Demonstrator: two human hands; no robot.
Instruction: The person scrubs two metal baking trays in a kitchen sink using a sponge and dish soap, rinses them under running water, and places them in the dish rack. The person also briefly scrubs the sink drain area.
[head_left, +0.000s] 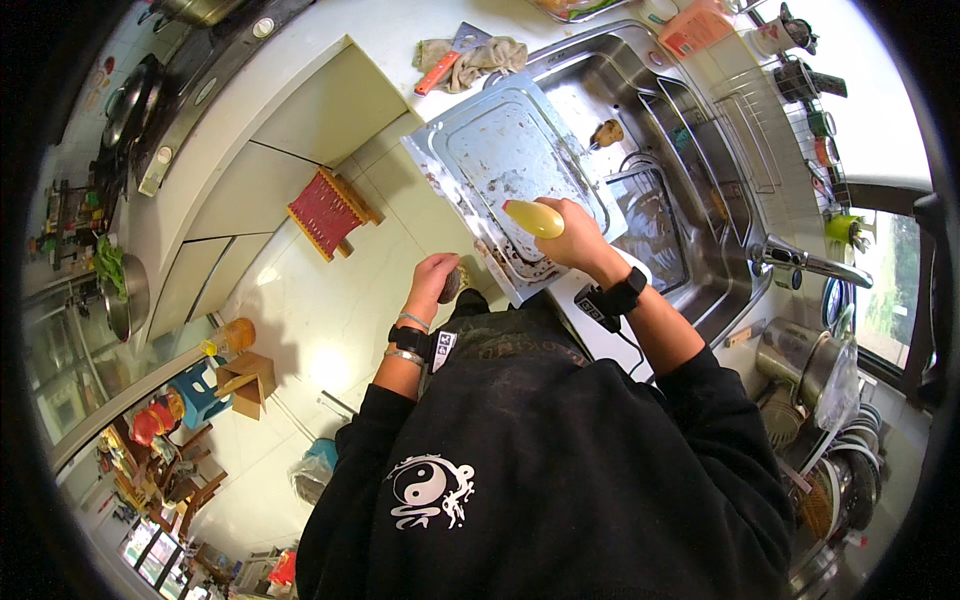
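My right hand (574, 236) is closed around a yellow squeeze bottle (537, 219) with a red tip, held over a metal tray (487, 157). Brown grime and crumbs spot the tray, which rests tilted across the counter edge and the sink rim. Left of the tray, my left hand (433, 279) grips a dark, round scrubbing pad (450, 286), partly hidden by the fingers.
The steel sink (585, 97) holds a brownish lump (607, 133) and a dark-rimmed tray (649, 225) with water. A scraper with an orange handle (437, 73) lies on a rag (502, 56). The faucet (814, 261) stands at right; a red-topped stool (327, 213) is on the floor.
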